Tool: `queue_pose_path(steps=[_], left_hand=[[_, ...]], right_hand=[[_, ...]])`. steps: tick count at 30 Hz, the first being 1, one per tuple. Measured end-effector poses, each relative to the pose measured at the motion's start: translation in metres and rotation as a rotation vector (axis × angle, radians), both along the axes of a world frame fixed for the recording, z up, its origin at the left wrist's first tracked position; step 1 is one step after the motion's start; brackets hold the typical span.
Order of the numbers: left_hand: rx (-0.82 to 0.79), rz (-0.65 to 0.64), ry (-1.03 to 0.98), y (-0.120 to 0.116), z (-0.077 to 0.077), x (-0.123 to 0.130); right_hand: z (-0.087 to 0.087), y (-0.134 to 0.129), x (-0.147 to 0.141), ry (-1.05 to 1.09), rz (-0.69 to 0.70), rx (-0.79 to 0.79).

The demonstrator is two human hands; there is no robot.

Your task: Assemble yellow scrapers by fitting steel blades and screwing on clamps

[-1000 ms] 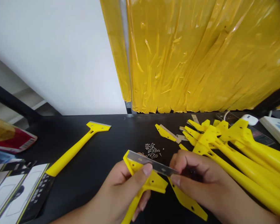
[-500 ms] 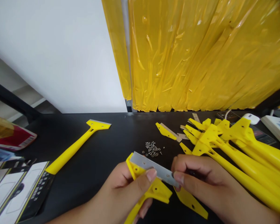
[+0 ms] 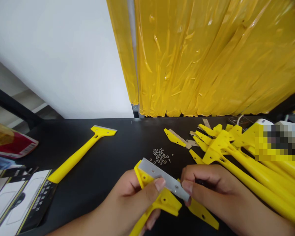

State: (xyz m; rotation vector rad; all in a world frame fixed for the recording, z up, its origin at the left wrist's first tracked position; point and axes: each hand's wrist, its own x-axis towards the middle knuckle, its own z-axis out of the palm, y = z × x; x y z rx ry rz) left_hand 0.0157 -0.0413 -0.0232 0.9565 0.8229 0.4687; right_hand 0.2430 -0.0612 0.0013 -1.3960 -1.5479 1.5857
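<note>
Black tabletop [image 3: 127, 141] spans the lower frame. Bottom centre: left hand [image 3: 134, 193] clamps blade [image 3: 171, 185] against scraper [image 3: 168, 204]; right hand [image 3: 208, 186] pinches blade's right end. Apparent step: blade seating; next move requires hole alignment.

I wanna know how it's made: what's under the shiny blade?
A yellow scraper pokes out beneath the blade, showing two holes. The blade and left hand cover its middle, so that part can't be seen.

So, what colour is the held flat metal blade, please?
The held blade is silvery grey, clearest in the head view.
</note>
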Motion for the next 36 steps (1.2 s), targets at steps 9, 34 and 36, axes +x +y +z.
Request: queue_pose_path(steps=[9, 34, 36], left_hand=[[0.02, -0.01, 0.028, 0.0, -0.002, 0.002], [-0.014, 0.073, -0.062, 0.008, -0.004, 0.005], [-0.017, 0.074, -0.045, 0.008, -0.005, 0.005]], right_hand=[[-0.01, 0.0, 0.0, 0.021, -0.05, 0.04], [0.006, -0.007, 0.013, -0.153, -0.167, 0.739], [0.006, -0.006, 0.012, -0.132, -0.164, 0.722]])
